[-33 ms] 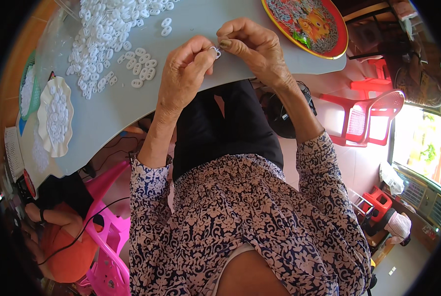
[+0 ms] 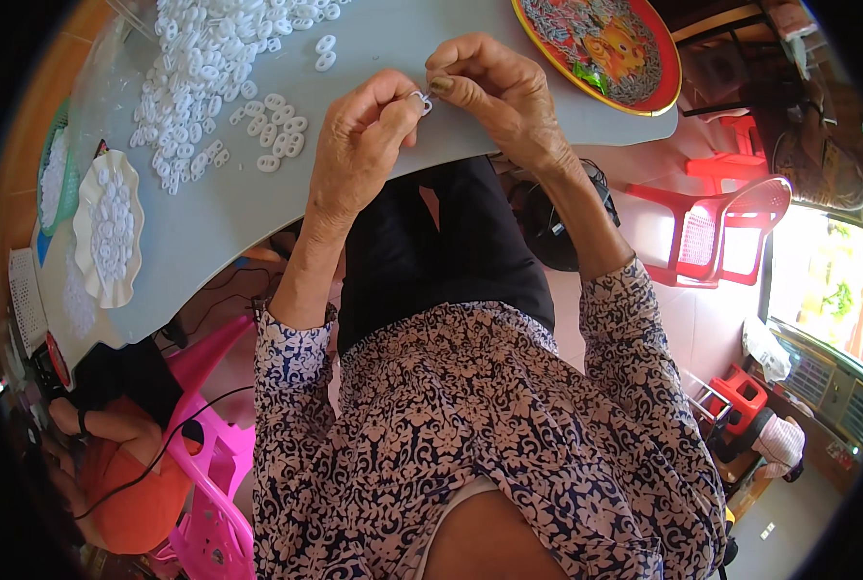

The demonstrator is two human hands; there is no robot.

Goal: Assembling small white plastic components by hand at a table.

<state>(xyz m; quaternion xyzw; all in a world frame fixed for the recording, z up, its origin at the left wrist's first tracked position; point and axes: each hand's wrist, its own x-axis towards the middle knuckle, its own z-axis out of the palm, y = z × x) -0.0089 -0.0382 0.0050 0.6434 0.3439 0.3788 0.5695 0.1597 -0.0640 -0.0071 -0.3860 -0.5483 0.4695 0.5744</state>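
Between the thumb and finger of my left hand [image 2: 359, 140] is a small white plastic piece [image 2: 426, 104] with a hole, held above the table's near edge. My right hand [image 2: 499, 101] is pinched just to the right of it, thumb against forefinger. Whatever those right fingertips hold is too small to make out. A big heap of white oval two-holed plastic pieces [image 2: 195, 82] lies to the left on the table, with a looser cluster [image 2: 279, 130] nearer my left hand. Two more pieces [image 2: 325, 53] sit apart beyond it.
A round red tray [image 2: 665, 82] of small grey metal pieces, with a green wrapper [image 2: 591, 77], stands right on the grey table [image 2: 204, 227]. A wavy white dish [image 2: 134, 227] and a green basket [image 2: 61, 126] are left. A person [image 2: 132, 474] sits lower left by a pink chair [image 2: 224, 454].
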